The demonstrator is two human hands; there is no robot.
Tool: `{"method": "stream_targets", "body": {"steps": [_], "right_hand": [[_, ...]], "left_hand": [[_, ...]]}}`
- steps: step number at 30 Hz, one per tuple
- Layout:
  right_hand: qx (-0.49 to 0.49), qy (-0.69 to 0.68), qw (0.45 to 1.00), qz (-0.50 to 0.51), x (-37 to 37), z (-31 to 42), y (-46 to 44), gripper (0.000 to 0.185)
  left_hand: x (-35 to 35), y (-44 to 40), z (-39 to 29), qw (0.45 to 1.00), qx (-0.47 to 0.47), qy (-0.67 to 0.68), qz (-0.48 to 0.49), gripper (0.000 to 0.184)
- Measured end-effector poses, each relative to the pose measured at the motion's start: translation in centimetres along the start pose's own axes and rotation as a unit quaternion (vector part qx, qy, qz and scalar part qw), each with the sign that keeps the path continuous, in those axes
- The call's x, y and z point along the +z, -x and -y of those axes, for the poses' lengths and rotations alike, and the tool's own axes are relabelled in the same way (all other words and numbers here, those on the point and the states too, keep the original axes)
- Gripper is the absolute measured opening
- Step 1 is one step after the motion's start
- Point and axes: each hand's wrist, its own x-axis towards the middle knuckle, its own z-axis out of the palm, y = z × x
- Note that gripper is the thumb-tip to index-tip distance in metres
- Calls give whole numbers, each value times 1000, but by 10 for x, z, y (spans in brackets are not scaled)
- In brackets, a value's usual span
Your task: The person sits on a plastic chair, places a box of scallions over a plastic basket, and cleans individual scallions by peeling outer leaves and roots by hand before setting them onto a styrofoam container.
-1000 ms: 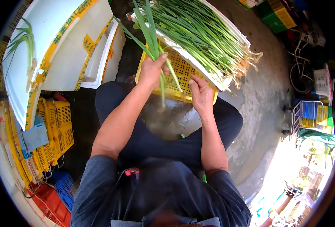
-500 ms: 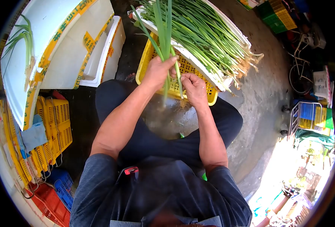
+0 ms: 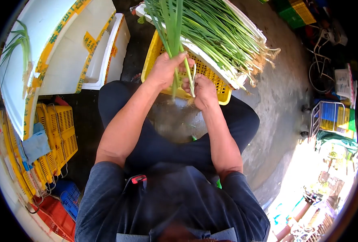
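Above yellow crate point(image 3: 156, 52), my left hand point(image 3: 162, 71) grips few scallions point(image 3: 171, 36), tops far; my right hand point(image 3: 205, 92) pinches one stalk point(image 3: 190, 74) near its root end. Just beyond, right: foam box point(image 3: 209, 60) heaped with more.

Both arms reach forward and down from bent elbows, the left forearm point(image 3: 132, 115) slanting inward over the left thigh point(image 3: 118, 101) and the right forearm point(image 3: 223, 135) rising more steeply over the right thigh point(image 3: 245, 117), so that the two hands meet near the body's midline without touching. The left hand point(image 3: 169, 68) is farther forward, its back toward the face, with the thumb extended across toward the right and the fingers closed in a grip. Just nearer the body, the right hand point(image 3: 202, 90) bends its fingers point(image 3: 200, 80) inward, knuckles raised, toward the left hand.
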Motion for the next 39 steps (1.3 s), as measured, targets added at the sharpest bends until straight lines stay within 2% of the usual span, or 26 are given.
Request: {"method": "stream_targets", "body": {"steps": [2,3,7,10,13,16,17,19,21,24,25,28,29,32,33,34,36,39], "right_hand": [[18,-78,997,0,8,6,5,17],[27,-203,978,-35,13,7,12,18],[23,-405,911,-70,10,4,11,21],[-29,-421,906,-25,3,-5,13,15],[-20,-406,913,-41,-5,-17,21,12],[-78,-390,917,7,-25,-30,23,6],[-77,-409,905,-87,-1,-5,41,4],[-141,-354,922,-68,-32,-12,43,4],[-202,-247,945,-77,-48,-13,43,6],[-186,-20,969,-161,-49,-13,36,16],[-213,100,960,-152,-56,-20,26,25],[-210,354,897,-162,-50,-22,14,30],[-268,372,872,-172,-53,-31,6,34],[-196,245,948,-59,-15,-19,20,38],[-179,220,959,2,-3,-15,28,42],[-177,213,961,17,-1,-27,21,36],[-180,311,933,26,4,-26,24,30],[-209,363,908,4,0,-33,26,19]], "left_hand": [[-1,2,-4,999,-31,30,-2,17],[-3,0,-3,999,-34,41,-10,17],[-4,0,-7,993,-26,104,-42,16],[-4,1,-10,987,-14,146,-69,14],[-7,0,-15,985,-7,146,-93,13],[-9,-1,-14,981,8,136,-136,13],[-13,-5,-16,977,15,145,-155,13],[-30,-13,-21,969,51,182,-162,13],[-18,-7,-27,974,35,149,-166,13],[-7,-5,-20,982,15,112,-153,19],[-7,-5,-19,985,12,105,-138,21],[-6,-4,-15,990,5,102,-98,26],[-6,-1,-13,992,-6,90,-84,26],[-6,2,-4,994,-18,92,-56,27],[-5,2,-3,995,-21,91,-43,29],[-5,1,0,995,-28,88,-36,31],[4,8,-4,995,-38,89,-22,34],[3,8,-1,994,-37,97,-15,34]]}}
